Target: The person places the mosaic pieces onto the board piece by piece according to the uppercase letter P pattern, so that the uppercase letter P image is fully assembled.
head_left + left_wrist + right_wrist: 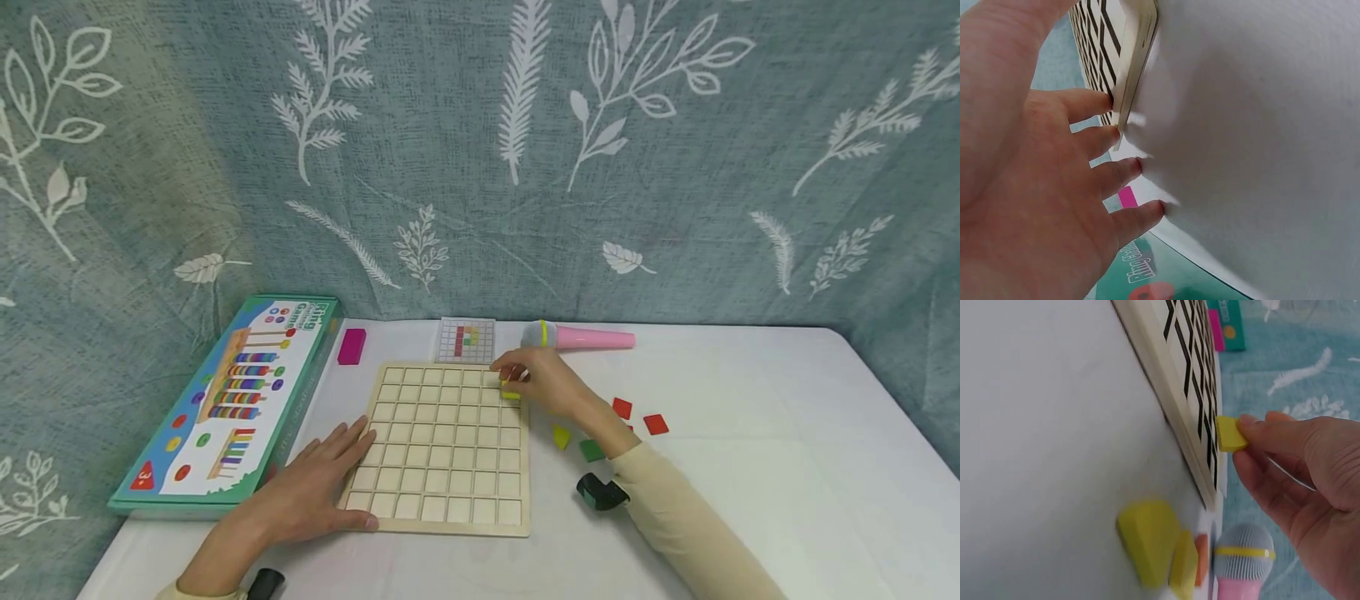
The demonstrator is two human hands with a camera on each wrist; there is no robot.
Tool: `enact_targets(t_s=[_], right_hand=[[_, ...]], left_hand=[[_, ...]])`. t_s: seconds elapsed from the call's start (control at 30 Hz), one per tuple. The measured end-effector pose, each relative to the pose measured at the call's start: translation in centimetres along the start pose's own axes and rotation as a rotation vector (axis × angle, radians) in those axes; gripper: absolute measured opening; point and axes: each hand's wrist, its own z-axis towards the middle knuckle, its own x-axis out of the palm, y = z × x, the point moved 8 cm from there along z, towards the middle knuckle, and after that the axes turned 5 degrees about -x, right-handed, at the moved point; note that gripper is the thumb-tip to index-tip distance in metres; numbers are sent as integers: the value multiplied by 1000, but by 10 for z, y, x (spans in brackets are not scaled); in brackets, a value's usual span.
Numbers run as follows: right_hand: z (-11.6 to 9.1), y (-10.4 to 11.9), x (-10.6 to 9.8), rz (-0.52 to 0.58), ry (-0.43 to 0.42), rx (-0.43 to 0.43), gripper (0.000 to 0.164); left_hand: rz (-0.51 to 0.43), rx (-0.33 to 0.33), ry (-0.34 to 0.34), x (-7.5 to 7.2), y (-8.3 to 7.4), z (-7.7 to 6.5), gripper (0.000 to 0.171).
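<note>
My right hand (551, 383) pinches a small yellow square tile (1230, 434) between thumb and fingers, over the far right corner of a wooden grid board (450, 528). No tiles show in the board's square recesses. Along the board's left side lies my left hand (311, 487), fingers spread and straight, thumb at the near left corner. In the left wrist view, its fingertips (1105, 100) reach the board's edge. Behind the board is a printed pattern card (486, 350) with a grid of red, yellow and green squares.
Right of the board lie loose tiles: a yellow one (561, 437), a green one (592, 450) and red ones (656, 424). A pink toy microphone (596, 337) lies at the back. On the left are a game box (247, 417) and a magenta block (351, 347).
</note>
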Motion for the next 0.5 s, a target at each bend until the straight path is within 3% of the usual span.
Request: enact_targets(t_s=[0.5], right_hand=[[31, 9, 32, 118, 17, -20, 25]], left_hand=[[-12, 7, -7, -1, -1, -1, 111]])
